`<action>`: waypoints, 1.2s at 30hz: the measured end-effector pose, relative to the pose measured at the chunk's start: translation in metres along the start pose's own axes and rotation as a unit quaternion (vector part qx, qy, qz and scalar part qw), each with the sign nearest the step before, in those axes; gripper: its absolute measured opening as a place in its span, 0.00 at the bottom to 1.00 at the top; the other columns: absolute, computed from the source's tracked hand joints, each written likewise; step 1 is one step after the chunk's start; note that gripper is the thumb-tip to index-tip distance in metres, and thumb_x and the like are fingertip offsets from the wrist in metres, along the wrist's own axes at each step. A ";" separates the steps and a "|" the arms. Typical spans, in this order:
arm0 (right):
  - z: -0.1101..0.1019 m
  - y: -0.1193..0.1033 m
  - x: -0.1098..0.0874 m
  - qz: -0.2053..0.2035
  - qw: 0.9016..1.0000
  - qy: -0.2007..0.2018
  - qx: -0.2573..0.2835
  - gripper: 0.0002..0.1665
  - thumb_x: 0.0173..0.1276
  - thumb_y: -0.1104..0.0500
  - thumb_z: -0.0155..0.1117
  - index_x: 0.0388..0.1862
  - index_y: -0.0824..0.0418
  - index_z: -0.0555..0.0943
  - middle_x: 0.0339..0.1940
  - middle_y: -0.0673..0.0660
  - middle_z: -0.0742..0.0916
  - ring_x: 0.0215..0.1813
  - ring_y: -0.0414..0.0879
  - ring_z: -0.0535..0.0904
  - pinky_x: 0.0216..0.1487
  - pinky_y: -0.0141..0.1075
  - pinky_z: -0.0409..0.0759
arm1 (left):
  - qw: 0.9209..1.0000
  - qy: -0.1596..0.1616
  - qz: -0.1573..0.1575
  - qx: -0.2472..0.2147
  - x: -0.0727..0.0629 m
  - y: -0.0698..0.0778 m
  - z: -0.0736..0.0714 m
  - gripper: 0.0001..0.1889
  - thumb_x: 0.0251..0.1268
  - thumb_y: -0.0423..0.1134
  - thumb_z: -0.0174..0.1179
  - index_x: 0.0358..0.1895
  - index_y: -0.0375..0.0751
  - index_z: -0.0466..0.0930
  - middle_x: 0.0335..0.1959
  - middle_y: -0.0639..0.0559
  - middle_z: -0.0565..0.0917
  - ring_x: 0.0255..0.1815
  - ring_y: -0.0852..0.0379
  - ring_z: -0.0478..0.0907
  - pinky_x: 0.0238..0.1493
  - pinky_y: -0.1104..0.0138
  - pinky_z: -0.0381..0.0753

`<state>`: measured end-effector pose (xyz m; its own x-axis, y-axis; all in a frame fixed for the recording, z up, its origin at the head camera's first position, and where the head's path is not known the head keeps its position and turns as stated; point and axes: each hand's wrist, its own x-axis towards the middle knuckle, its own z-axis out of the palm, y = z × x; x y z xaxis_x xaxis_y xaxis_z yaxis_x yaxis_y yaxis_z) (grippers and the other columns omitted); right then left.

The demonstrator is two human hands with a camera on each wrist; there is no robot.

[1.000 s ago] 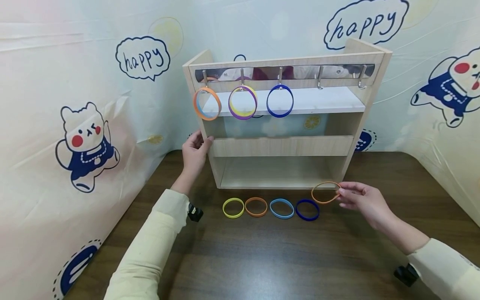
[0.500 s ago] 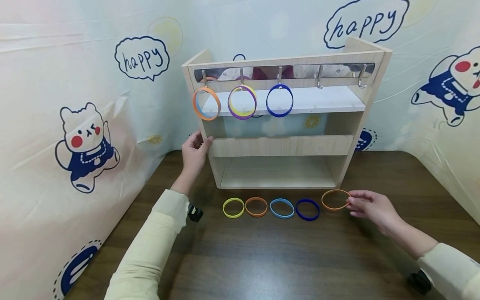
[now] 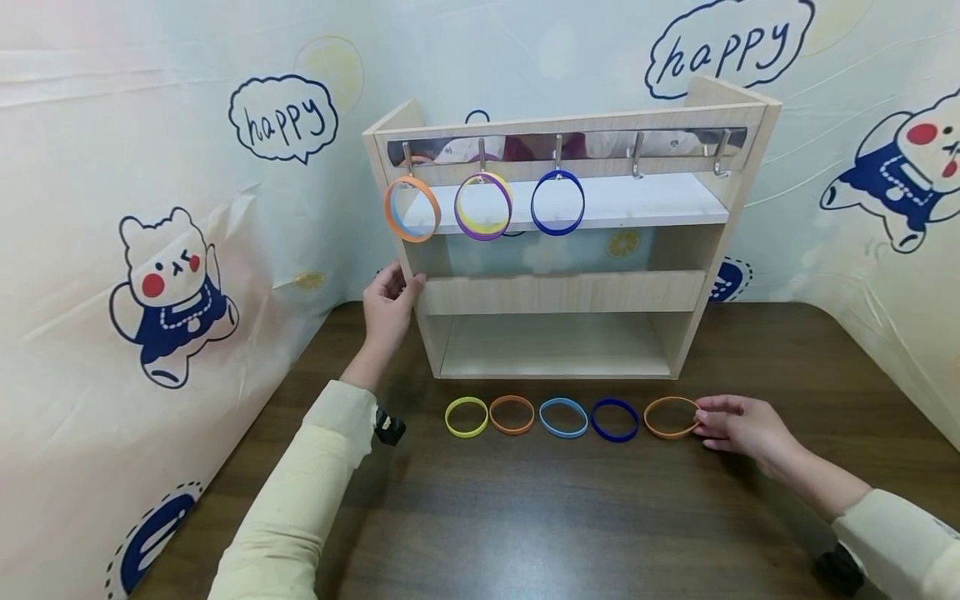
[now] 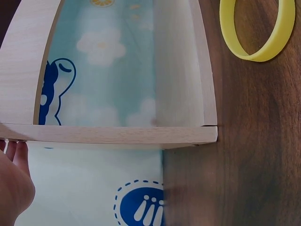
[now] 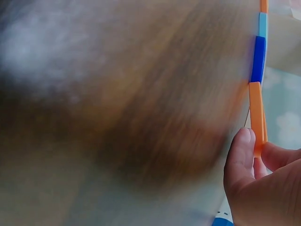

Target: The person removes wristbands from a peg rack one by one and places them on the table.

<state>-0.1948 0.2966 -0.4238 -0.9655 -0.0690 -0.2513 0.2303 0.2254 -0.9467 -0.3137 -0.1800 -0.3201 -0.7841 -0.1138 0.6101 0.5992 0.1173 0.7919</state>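
At the right end of a row of silicone wristbands, my right hand (image 3: pixel 742 429) pinches an orange wristband (image 3: pixel 670 437) between thumb and fingers, low at the table. To its left lie a dark blue wristband (image 3: pixel 615 439), a light blue wristband (image 3: pixel 564 436), another orange wristband (image 3: pixel 512 432) and a yellow wristband (image 3: pixel 467 435). My left hand (image 3: pixel 390 308) holds the left side panel of a wooden shelf (image 3: pixel 562 293), thumb toward the front edge. The right wrist view shows the pinched orange wristband (image 5: pixel 257 117) between fingertips and thumb.
From the shelf's metal hook rail (image 3: pixel 611 143) hang an orange wristband (image 3: pixel 415 239) with light blue behind it, a purple wristband (image 3: pixel 483 237) with a yellow one, and a dark blue wristband (image 3: pixel 558 232). Two hooks on the right are bare. A printed cloth surrounds the table (image 3: pixel 480 517).
My right hand has moved right and then down with the orange wristband, bringing it into line with the row. The left hand stays on the shelf's side.
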 end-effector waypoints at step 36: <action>0.003 0.004 -0.001 -0.001 0.999 0.002 -0.053 0.28 0.69 0.64 0.63 0.61 0.80 0.68 0.42 0.57 0.85 0.42 0.42 0.82 0.41 0.39 0.82 | 1.000 0.000 -0.004 -0.008 0.000 -0.002 -0.001 0.18 0.64 0.30 0.62 0.57 0.29 0.78 0.48 0.39 0.84 0.41 0.60 0.80 0.41 0.70 0.79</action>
<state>-0.1923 0.2942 -0.4277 -0.9664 -0.0648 -0.2488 0.2150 0.3268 -0.9203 -0.3150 -0.1809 -0.3216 -0.7884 -0.1139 0.6045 0.5963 0.1002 0.7965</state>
